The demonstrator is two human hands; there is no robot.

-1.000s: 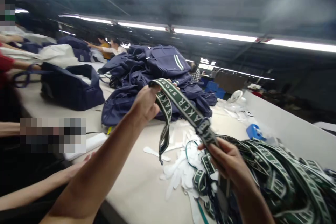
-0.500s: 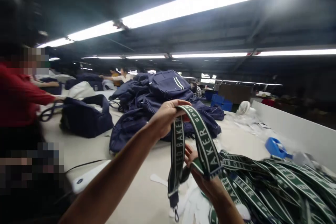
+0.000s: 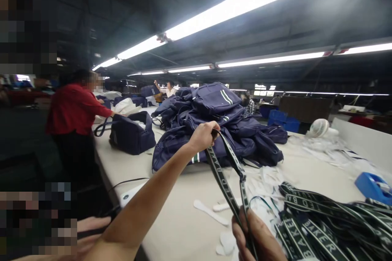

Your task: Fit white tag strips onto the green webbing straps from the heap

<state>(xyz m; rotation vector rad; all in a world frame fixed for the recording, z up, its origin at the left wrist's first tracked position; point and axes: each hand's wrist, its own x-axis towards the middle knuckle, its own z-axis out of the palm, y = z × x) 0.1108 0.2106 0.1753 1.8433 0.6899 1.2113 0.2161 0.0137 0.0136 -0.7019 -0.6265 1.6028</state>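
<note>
A dark green strap [image 3: 221, 177] with white lettering and pale edges hangs in a loop between my hands. My left hand [image 3: 204, 135], raised in front of the bag pile, is closed on the top of the loop. Lower down, near the table, my right hand [image 3: 255, 234] has its fingers closed around both lengths of the strap. To the right of that hand lies a heap of matching straps [image 3: 318, 220]. A pile of navy bags [image 3: 211, 126] with white and green stripes stands behind my left hand.
A person in a red top [image 3: 75, 108] handles a navy bag [image 3: 131, 132] at the table's left edge. A blue tape dispenser [image 3: 372, 187], a small white fan [image 3: 319, 127], a flat white spatula-shaped piece [image 3: 210, 212] and crumpled white material lie about. Another person's hand [image 3: 92, 228] shows at lower left.
My view has swung left, so the scene sits further right. My right hand has slid down and closed round the strap's lower part, drawing its two lengths together. My left hand still holds the top.
</note>
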